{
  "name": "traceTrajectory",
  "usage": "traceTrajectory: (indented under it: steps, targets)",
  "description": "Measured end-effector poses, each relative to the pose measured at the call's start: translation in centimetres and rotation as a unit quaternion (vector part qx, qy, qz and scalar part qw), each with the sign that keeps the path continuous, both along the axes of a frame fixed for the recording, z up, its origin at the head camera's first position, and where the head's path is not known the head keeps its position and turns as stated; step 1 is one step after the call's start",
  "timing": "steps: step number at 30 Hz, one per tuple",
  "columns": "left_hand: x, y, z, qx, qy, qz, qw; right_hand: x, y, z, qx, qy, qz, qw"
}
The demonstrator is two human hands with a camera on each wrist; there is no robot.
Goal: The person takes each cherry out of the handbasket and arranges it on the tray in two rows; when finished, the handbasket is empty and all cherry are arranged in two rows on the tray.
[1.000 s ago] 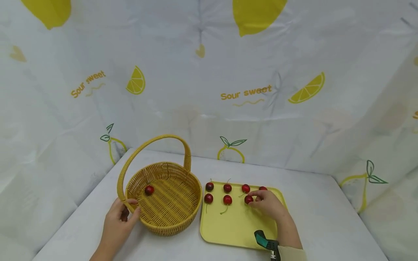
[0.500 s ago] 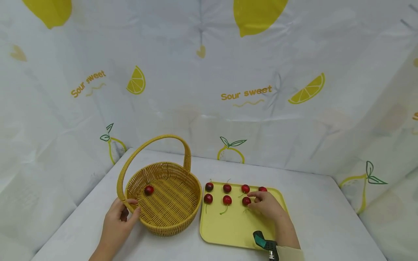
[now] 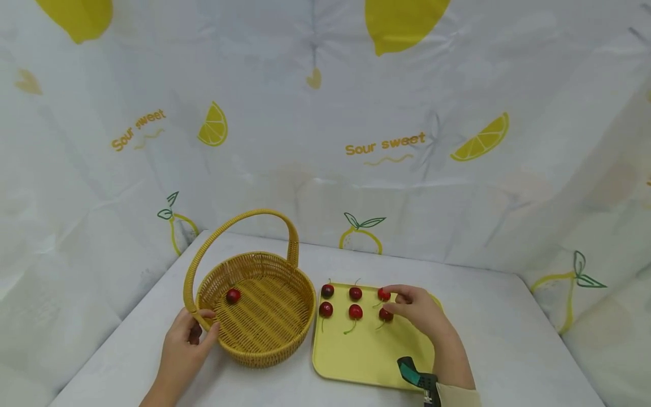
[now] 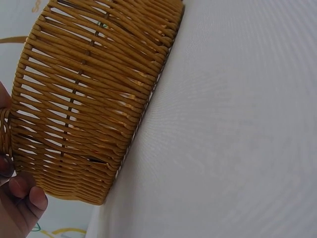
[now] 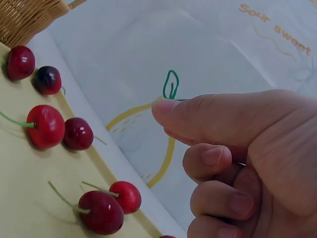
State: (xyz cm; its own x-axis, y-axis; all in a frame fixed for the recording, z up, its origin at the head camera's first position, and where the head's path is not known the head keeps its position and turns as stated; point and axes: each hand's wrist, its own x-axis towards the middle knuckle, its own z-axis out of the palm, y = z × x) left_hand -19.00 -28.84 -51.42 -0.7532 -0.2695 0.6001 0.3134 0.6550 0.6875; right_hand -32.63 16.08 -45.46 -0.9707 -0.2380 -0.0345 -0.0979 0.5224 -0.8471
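Note:
On the left, my left hand [image 3: 187, 339] grips the yellow wicker basket [image 3: 264, 359] where its handle meets the rim. One dark red cherry [image 3: 233, 296] lies inside the basket. In the left wrist view, fingertips [image 4: 37, 198] curl at the rim beside the woven wall [image 4: 84, 99]. My right hand [image 3: 419, 311] hovers over the yellow tray's right part, thumb and index finger extended, holding nothing. Just by its fingertips are a front-row cherry [image 3: 386, 315] and a back-row cherry [image 3: 383, 295]. In the right wrist view, the thumb [image 5: 208, 116] covers most of the index finger.
The yellow tray [image 3: 366, 362] stands right of the basket on a white table [image 3: 503, 339]. More cherries, such as a bright red cherry [image 3: 355, 311] and a dark cherry [image 3: 327, 290], sit in two rows on it. A lemon-print curtain [image 3: 285, 169] hangs behind the table.
My right hand has let go of the front-row cherry, set slightly nearer me, and risen up and back. It now hides the rightmost back-row cherry. The left hand and basket stay put.

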Motion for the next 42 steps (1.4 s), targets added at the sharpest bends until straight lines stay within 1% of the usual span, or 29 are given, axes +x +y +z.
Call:
traceTrajectory:
  steps: [4, 8, 11, 15, 19, 22, 31, 36, 38, 42]
  targets:
    - [0.0, 0.2, 0.1, 0.005, 0.01, -0.008, 0.9999, 0.1, -0.6, 1.1, -0.03, 0.008, 0.024, 0.9992]
    - [0.0, 0.2, -0.1, 0.005, -0.004, -0.002, 1.0, -0.1, -1.8, 2.1, -0.051, 0.019, 0.036, 0.9979]
    - [0.0, 0.2, -0.3, 0.005, -0.013, 0.002, 0.9999, -0.4, -3.1, 2.7, -0.069, 0.02, 0.035, 0.9968]
    - [0.0, 0.1, -0.2, 0.002, -0.005, -0.004, 1.0, -0.7, -5.0, 3.5, -0.097, 0.016, 0.046, 0.9941]
    - [0.0, 0.1, 0.0, -0.004, 0.014, -0.014, 0.9998, -1.0, -7.0, 4.3, -0.105, 0.032, 0.077, 0.9909]
    - [0.0, 0.0, 0.1, -0.004, 0.02, -0.02, 0.9996, -1.2, -8.6, 4.8, -0.105, 0.045, 0.103, 0.9881]
    - [0.0, -0.2, 0.1, -0.001, 0.017, -0.014, 0.9997, -1.5, -14.0, 6.1, -0.123, 0.035, 0.165, 0.9781]
    - [0.1, -0.2, 0.1, 0.004, 0.021, -0.01, 0.9997, -1.7, -17.5, 6.3, -0.113, 0.04, 0.21, 0.9704]
    - [0.1, -0.1, 0.0, 0.006, 0.021, -0.011, 0.9997, -1.9, -18.8, 6.0, -0.107, 0.043, 0.224, 0.9677]
    - [-0.1, 0.0, -0.2, 0.007, 0.019, -0.012, 0.9997, -2.1, -21.4, 5.1, -0.091, 0.042, 0.241, 0.9653]
